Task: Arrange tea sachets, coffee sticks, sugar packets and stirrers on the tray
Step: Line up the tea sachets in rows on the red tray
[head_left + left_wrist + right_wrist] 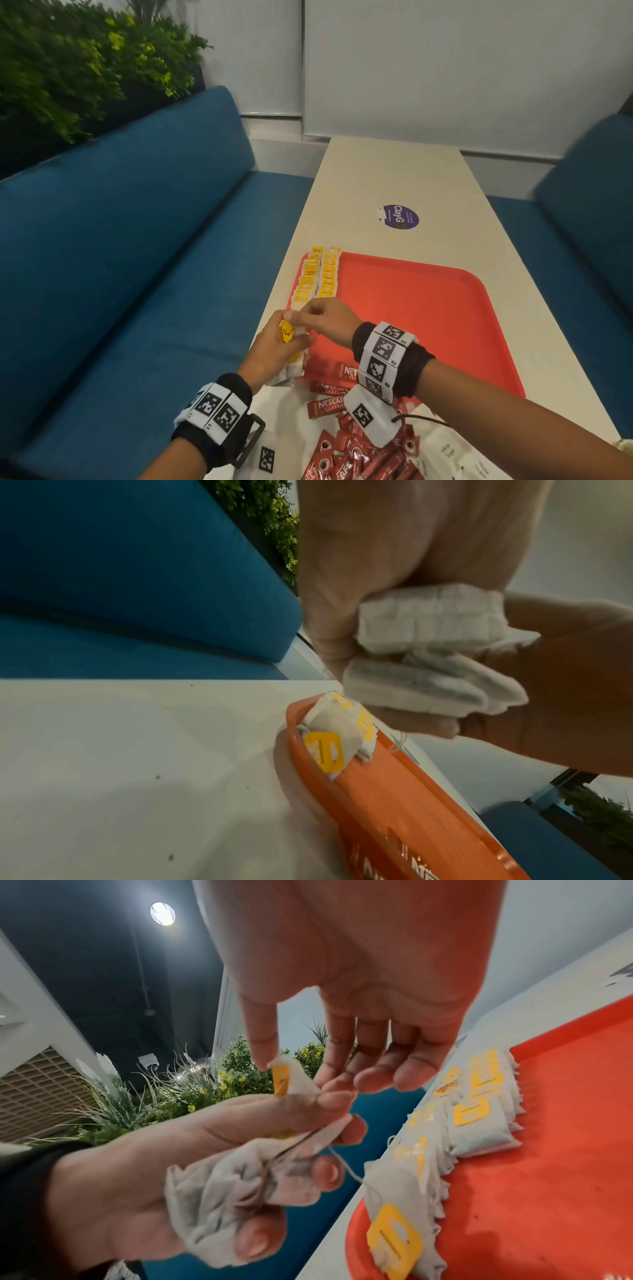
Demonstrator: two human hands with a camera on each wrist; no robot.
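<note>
Tea sachets (232, 1199) sit bunched in my left hand (274, 346), fingers curled round them, just above the red tray's (428, 308) near-left corner; my right hand (329, 320) pinches one sachet's yellow tag (281, 1080); more sachets (317, 277) lie in rows along the tray's left edge.

Both forearms were bare, no sleeves. Left hand (274, 346) and right hand (325, 320) each wore a black wrist strap wrapped in white panels printed with black square fiducial markers — a thin black cable trailed from the right one.
</note>
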